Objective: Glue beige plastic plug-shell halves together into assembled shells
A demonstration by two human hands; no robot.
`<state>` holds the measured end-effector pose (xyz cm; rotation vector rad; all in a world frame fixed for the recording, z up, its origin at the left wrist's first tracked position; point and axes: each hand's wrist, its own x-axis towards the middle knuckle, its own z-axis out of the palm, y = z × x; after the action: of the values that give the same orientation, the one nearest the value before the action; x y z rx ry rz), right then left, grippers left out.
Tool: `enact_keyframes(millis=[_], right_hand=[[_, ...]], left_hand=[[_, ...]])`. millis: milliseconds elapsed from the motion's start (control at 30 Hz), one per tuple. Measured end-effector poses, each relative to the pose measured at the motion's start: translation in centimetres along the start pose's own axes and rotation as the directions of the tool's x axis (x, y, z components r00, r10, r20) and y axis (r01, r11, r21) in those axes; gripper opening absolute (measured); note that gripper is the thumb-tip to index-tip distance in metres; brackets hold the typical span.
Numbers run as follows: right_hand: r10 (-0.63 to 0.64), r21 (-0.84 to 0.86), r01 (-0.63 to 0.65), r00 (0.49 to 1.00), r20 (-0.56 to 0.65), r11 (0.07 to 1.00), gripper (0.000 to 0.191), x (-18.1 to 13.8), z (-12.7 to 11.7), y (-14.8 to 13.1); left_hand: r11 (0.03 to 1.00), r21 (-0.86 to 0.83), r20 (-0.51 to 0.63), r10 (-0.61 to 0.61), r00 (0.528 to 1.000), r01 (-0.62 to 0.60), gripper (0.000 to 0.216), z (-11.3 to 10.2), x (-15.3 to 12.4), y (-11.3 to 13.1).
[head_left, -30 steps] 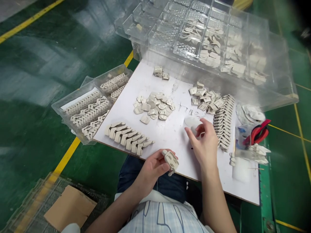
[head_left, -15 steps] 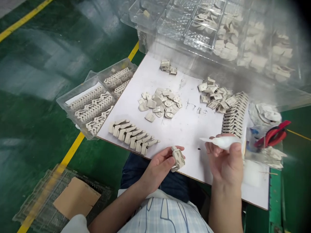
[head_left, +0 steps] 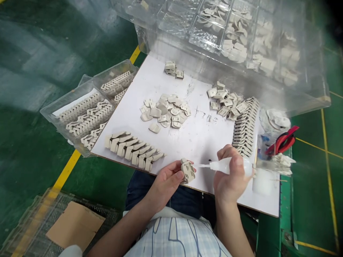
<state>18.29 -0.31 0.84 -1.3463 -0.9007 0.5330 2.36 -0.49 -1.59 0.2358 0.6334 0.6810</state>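
Note:
Near the front edge of the white board, my left hand (head_left: 167, 184) pinches a small beige plastic part (head_left: 188, 172), its slotted face turned up. My right hand (head_left: 230, 180) is wrapped round a white squeeze bottle (head_left: 223, 165) held almost level. The bottle's thin nozzle points left and its tip is at the part's right edge; whether it touches I cannot tell. Left of my left hand stands a slanted row of beige clips (head_left: 135, 149). Beyond the hands lies a loose pile of flat beige pieces (head_left: 170, 111).
Another heap of beige pieces (head_left: 226, 101) adjoins a stacked row (head_left: 245, 126) at right. Red-handled pliers (head_left: 282, 142) lie past it. A clear compartment tray (head_left: 211, 43) overhangs the back. Filled trays (head_left: 80, 110) stand left, cardboard (head_left: 76, 225) below.
My right hand has brought the bottle leftward, its nozzle now at the part in my left hand. The left hand keeps its hold. The whole view has shifted slightly.

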Motion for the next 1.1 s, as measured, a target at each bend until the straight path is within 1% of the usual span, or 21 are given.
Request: enact_keyframes(millis=[133, 300, 567, 733, 833, 967, 1100], right_hand=[[-0.052, -0.075, 0.052, 0.999, -0.002, 0.996, 0.048, -0.17, 0.34, 0.12], [-0.078, -0.061, 0.078, 0.997, 0.003, 0.995, 0.049, -0.28, 0.73, 0.33], [-0.052, -0.128, 0.053, 0.999, 0.017, 0.990, 0.049, -0.38, 0.62, 0.03], [-0.083, -0.096, 0.083, 0.997, 0.004, 0.992, 0.050, -0.36, 0.70, 0.22], [-0.076, -0.096, 0.077, 0.997, 0.006, 0.992, 0.050, -0.36, 0.66, 0.24], [-0.056, -0.126, 0.056, 0.998, 0.003, 0.990, 0.048, -0.29, 0.41, 0.06], [-0.072, -0.115, 0.071, 0.997, -0.006, 0.991, 0.049, -0.18, 0.12, -0.17]], left_hand=[[1.000, 0.024, 0.005, 0.010, 1.000, -0.010, 0.039, 0.06, -0.05, -0.02], [0.999, 0.038, 0.023, 0.023, 0.999, -0.024, 0.040, -0.02, -0.09, -0.15], [0.999, 0.050, 0.007, 0.014, 1.000, -0.015, 0.043, 0.07, 0.04, -0.14], [0.999, 0.033, 0.019, 0.020, 1.000, -0.021, 0.039, 0.17, -0.01, -0.03], [0.999, 0.041, 0.024, 0.022, 0.999, -0.023, 0.038, 0.22, -0.01, 0.02], [0.998, 0.053, 0.012, 0.022, 1.000, -0.022, 0.040, 0.10, 0.02, -0.04], [0.999, 0.041, -0.010, 0.021, 1.000, -0.021, 0.041, -0.10, 0.01, -0.18]])
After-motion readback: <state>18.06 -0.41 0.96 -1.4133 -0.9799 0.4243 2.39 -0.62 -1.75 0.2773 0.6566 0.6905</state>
